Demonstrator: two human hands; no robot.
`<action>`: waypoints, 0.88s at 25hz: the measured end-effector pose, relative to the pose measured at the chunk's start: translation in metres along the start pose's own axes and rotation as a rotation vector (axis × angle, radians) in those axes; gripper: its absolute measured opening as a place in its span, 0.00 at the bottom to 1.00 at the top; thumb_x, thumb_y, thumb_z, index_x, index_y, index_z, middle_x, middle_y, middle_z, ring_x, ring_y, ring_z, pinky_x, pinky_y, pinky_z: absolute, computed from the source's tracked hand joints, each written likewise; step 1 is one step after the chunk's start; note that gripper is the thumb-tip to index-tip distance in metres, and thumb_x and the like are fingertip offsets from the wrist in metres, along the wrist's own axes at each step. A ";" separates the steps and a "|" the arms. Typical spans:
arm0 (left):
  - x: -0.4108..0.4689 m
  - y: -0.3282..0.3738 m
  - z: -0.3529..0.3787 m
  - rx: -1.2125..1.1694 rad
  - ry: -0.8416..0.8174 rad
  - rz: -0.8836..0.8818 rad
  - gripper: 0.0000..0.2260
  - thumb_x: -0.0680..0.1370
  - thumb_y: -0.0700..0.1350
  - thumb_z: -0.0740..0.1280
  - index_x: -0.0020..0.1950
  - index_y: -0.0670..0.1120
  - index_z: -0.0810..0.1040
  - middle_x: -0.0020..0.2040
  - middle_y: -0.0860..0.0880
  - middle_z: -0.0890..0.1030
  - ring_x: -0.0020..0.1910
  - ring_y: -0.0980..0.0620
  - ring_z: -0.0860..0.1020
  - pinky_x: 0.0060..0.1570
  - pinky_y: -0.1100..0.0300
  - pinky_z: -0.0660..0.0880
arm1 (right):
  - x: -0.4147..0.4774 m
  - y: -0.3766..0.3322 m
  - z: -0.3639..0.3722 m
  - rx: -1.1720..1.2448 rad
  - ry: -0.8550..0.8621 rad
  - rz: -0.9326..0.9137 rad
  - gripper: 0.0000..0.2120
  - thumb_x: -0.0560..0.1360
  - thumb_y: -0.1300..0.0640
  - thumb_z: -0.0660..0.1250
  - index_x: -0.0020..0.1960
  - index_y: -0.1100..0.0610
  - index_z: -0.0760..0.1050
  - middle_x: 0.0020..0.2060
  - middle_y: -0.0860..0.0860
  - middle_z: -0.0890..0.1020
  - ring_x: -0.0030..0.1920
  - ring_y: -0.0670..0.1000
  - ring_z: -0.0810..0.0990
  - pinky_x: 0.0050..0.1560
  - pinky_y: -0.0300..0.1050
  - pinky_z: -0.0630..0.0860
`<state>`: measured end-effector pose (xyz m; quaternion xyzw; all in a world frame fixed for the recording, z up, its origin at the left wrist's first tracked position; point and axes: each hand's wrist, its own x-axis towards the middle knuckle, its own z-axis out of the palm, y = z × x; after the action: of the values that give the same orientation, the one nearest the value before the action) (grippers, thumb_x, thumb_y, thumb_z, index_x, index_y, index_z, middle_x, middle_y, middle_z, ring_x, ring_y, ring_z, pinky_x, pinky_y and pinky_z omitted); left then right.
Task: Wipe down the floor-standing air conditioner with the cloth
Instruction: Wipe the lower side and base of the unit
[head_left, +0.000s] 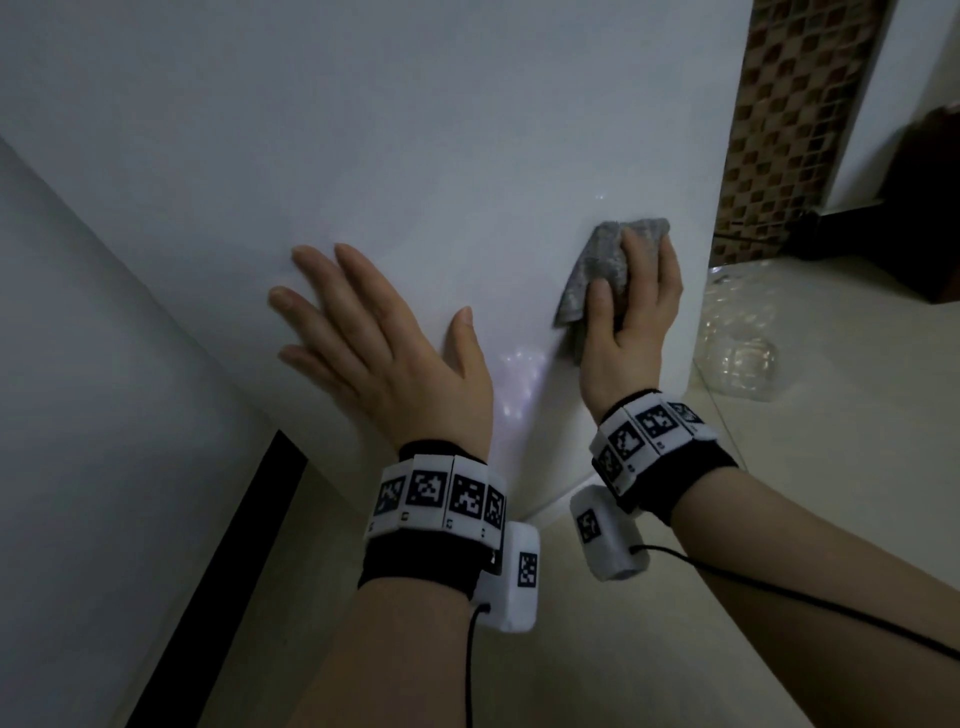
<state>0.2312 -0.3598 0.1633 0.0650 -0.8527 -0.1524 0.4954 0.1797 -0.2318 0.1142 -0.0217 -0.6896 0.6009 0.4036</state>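
My left hand (387, 358) lay flat, fingers (317, 270) spread, on the air conditioner (415, 130); my right hand (631, 322) pinched the grey cloth (597, 260) against it.

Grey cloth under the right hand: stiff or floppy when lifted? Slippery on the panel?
Probably floppy: the grey textured cloth bunches under the right hand, one corner drooping. Likely light: one hand alone pins it. Should slide easily on the glossy white air conditioner panel.
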 end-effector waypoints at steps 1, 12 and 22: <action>-0.001 0.002 0.001 0.001 0.001 0.000 0.41 0.73 0.54 0.69 0.76 0.36 0.54 0.75 0.34 0.55 0.74 0.30 0.52 0.70 0.36 0.49 | -0.003 0.003 -0.001 -0.011 -0.042 -0.065 0.20 0.77 0.57 0.59 0.69 0.49 0.64 0.73 0.58 0.55 0.73 0.52 0.56 0.74 0.40 0.52; -0.005 0.024 0.009 -0.012 -0.017 -0.028 0.40 0.73 0.54 0.69 0.76 0.38 0.54 0.76 0.35 0.55 0.74 0.30 0.51 0.71 0.34 0.49 | 0.022 0.021 -0.017 -0.021 -0.046 -0.057 0.20 0.77 0.56 0.59 0.69 0.49 0.64 0.73 0.58 0.57 0.71 0.49 0.57 0.72 0.40 0.53; -0.007 0.034 0.014 -0.007 -0.049 -0.028 0.39 0.73 0.53 0.69 0.77 0.41 0.53 0.76 0.35 0.52 0.74 0.30 0.48 0.71 0.34 0.47 | 0.058 0.023 -0.025 -0.001 0.059 0.117 0.19 0.79 0.58 0.58 0.70 0.55 0.65 0.72 0.57 0.60 0.72 0.52 0.58 0.73 0.42 0.54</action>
<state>0.2238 -0.3230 0.1624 0.0716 -0.8631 -0.1639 0.4722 0.1446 -0.1757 0.1244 -0.0800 -0.6752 0.6221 0.3881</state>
